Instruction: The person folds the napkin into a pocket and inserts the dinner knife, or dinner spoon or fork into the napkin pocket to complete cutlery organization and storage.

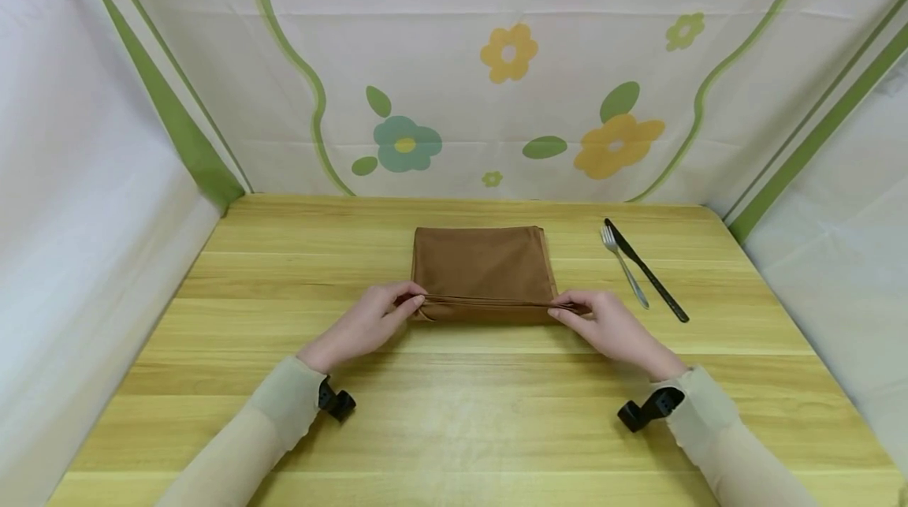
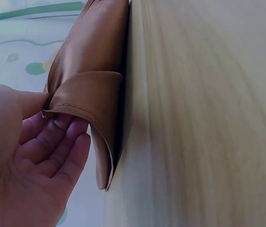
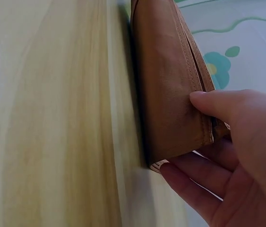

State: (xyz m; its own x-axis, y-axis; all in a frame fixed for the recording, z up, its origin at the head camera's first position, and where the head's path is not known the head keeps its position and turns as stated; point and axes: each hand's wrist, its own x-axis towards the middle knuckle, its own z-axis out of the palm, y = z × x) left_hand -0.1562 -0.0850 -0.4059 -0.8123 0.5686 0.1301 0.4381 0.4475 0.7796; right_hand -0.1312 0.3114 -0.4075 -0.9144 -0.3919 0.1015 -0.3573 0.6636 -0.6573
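A folded brown cloth (image 1: 485, 262) lies on the wooden table, its near edge lifted and bent up in layers. At the left end of that edge my left hand (image 1: 372, 318) pinches the fabric between thumb and fingers. My right hand (image 1: 603, 326) pinches the right end the same way. In the left wrist view the cloth (image 2: 88, 92) hangs in a curved flap, with the left fingers tucked beneath its stitched hem. From the right wrist, the thumb presses on the stitched edge of the cloth (image 3: 170, 94) and the fingers lie under and behind it.
Right of the cloth, a fork (image 1: 624, 266) with a silvery head lies beside a black knife (image 1: 649, 274). The wooden table (image 1: 468, 420) meets a white flowered curtain (image 1: 461, 73) at its back edge. Plain white fabric hangs at both sides.
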